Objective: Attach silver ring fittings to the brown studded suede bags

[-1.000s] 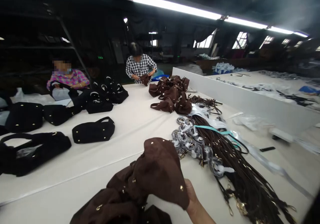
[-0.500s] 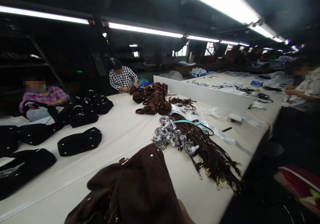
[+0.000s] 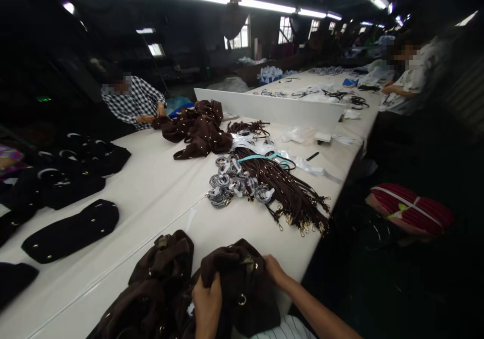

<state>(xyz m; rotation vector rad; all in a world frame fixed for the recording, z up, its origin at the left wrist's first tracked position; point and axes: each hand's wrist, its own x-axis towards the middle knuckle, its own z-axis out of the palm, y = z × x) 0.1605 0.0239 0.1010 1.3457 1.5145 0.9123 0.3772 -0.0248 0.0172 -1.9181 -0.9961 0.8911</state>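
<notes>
Close to my body at the table's front, a dark brown fabric bag with gold studs and a metal ring is held between my two hands. My left hand grips its left side, thumb up near the top edge. On the far right side of the bag, my right hand is closed on the fabric, its fingertips hidden behind it. More brown bags lie heaped just left of my left hand. Beyond the bag rests a bundle of brown straps with gold clasps, beside coiled grey straps.
Black bags lie along the left of the white table. A co-worker in a checked shirt handles a brown pile. A low white divider crosses the table. Another person stands right; a red bundle lies below.
The view has swung right and down. The brown bag is now lower and nearer me, and both hands show on it; before, only part of one hand was visible.
</notes>
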